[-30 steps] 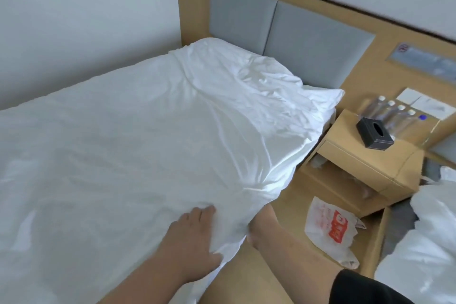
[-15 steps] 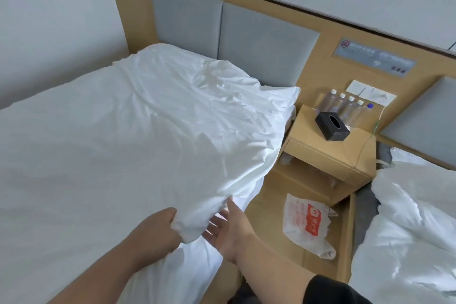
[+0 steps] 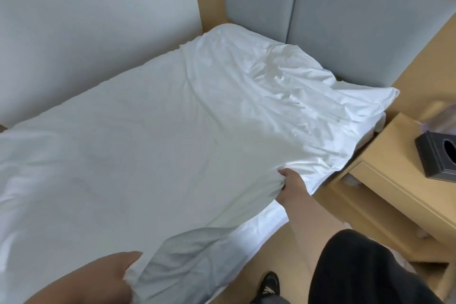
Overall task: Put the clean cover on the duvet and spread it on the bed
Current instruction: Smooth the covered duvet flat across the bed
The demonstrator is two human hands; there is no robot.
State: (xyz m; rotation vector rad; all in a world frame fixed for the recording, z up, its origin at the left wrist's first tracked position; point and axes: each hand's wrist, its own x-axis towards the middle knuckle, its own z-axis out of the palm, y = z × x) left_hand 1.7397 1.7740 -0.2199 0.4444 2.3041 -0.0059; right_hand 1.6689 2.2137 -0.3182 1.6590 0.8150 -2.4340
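White duvet (image 3: 153, 145) spread across the bed, covering nearly the whole mattress up to the grey padded headboard (image 3: 345, 22). Crumpled and creased toward the headboard, smoother over the middle.

Right grip (image 3: 290, 184) closed on the duvet's near edge, fingers curled into the cloth and tucked beneath it, edge lifted slightly off the mattress. Folds radiating away from that grip toward the far corner by the headboard. Just below the right grip, a strip of white sheet (image 3: 261, 224) exposed along the mattress side.

Left grip (image 3: 106, 279) lower in view and nearer the camera, pinching the duvet edge, thumb on top and extended along the fabric; fingers underneath hidden. Beside the left grip, toward the right one, a shaded grey-looking fold of the cover hanging over the bed's side.

Beyond the right grip, a wooden nightstand (image 3: 394, 175) carrying a black tissue box (image 3: 436, 155). Under the right forearm, a black sleeve (image 3: 365, 269), and between the two arms a dark shoe (image 3: 269, 284) on the wooden floor.
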